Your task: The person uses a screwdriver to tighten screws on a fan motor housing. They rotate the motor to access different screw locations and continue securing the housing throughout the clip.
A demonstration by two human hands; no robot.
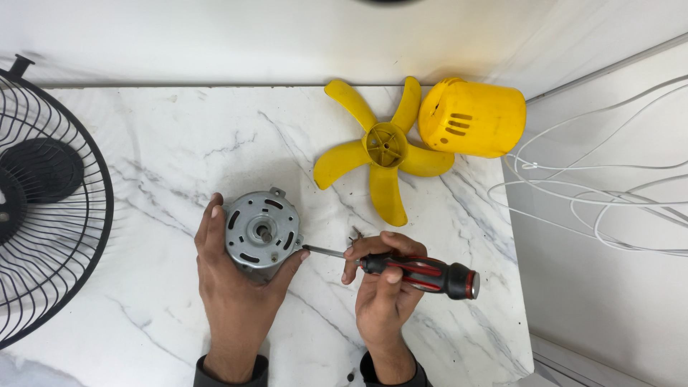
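Observation:
My left hand (233,294) wraps around a round grey metal fan motor (261,229), holding it on the white marble table (158,165). My right hand (383,287) grips a screwdriver (416,271) with a red and black handle. Its thin metal shaft points left and its tip touches the right edge of the motor. A small dark screw or two (356,233) lie on the table just above my right hand.
A yellow fan blade (385,154) lies at the back of the table, with a yellow motor cover (473,118) beside it on the right. A black wire fan guard (43,201) overlaps the left edge. White cables (595,193) trail past the table's right edge.

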